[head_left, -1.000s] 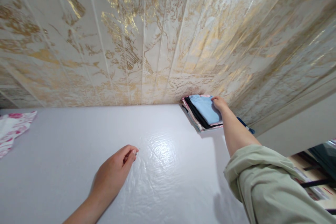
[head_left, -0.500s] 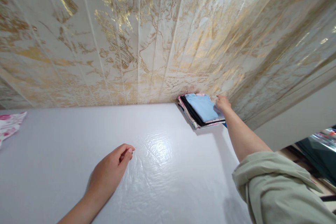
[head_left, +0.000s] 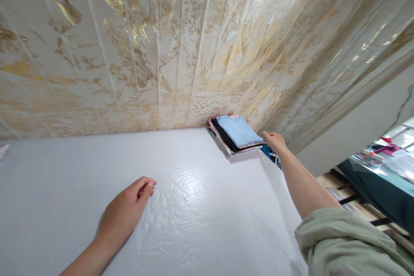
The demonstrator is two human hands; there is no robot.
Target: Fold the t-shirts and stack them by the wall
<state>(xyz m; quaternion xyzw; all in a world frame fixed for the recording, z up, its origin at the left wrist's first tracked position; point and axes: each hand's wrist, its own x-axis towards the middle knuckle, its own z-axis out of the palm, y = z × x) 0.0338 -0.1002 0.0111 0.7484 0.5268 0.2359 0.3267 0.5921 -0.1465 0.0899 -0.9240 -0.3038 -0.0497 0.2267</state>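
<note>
The right hand (head_left: 274, 140) is just right of the folded stack (head_left: 230, 146). Its lower fingers are hard to make out, so I cannot tell how far open it is, whether it touches the stack's edge, or whether it has hold of anything. Below that hand a dark blue cloth with white marks (head_left: 270, 153) shows only in part, mostly hidden by the stack and the wrist. The left hand (head_left: 124, 209), well apart and nearer the viewer, has its fingers curled in, thumb meeting forefinger; a pale speck shows at the tips, too small to identify, and I cannot tell whether it is held. Far left of the left hand, a pink-and-white cloth (head_left: 3, 151) is cut off by the picture's edge.

The stack lies on the white surface (head_left: 200, 241), beyond the left hand and to its right. A smooth light blue folded cloth (head_left: 239, 131) tops it, above black and pinkish patterned layers, their edges slightly uneven.
</note>
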